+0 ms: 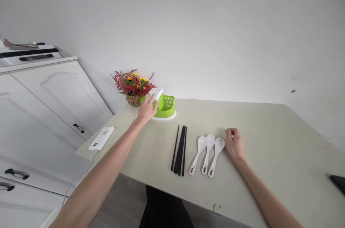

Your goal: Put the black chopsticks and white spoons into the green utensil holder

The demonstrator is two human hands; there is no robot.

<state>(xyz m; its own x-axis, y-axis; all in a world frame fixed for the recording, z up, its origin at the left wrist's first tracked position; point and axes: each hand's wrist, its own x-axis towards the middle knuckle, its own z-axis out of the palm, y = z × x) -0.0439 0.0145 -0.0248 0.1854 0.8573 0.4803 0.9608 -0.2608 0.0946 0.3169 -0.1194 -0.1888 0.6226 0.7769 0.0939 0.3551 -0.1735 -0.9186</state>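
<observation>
The green caddy (165, 113) sat under left fingers (151, 99), grip unclear; level pressure seemed best. Spoons (208, 149) lay beside clenched right fingers (236, 134).

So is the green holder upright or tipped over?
Upright: the holder stands with its white base flat on the table, white top uppermost by the left hand.

On my feed I could read no word, number or brand. Left of my right fingers (236, 132), three spoons (207, 151) each bore a dark printed block (211, 172) with a reddish motif near the handle's end, too small to make out. Left of my left fingers (156, 105) and closer in, a white device (102, 138) carried a round dark emblem (95, 144) and fine print (105, 132), illegible to me.
</observation>
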